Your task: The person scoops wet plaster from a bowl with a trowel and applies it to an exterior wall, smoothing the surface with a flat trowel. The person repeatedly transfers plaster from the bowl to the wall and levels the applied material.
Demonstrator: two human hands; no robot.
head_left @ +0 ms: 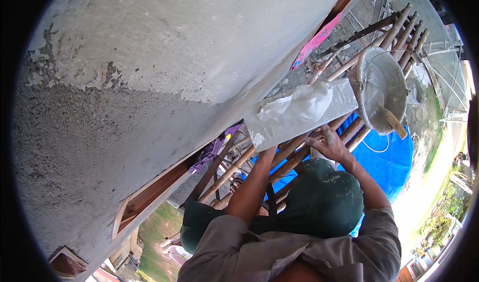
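A flat, pale rectangular hawk board point(344, 98) carries a mound of wet white plaster point(304, 105) beside the wall. My left hand point(270, 151) is under the board's near edge and supports it; its fingers are mostly hidden below. Close to the board's right near edge, my right hand point(328, 141) has bent, closed fingers smeared with plaster. Whatever they grip, if anything, is too hidden to name. Beyond the board stands a bucket point(363, 100) of wet plaster, with a wooden-handled tool point(396, 124) leaning over its rim.
On the left rises a wall point(149, 47), smooth above and rough grey below. Bamboo poles point(227, 175) form the scaffold under me, with gaps between them. Blue tarp point(384, 157) spreads below. Purple cloth point(212, 150) and pink cloth point(317, 42) hang at wall openings. My green-clad knee point(324, 197) is raised.
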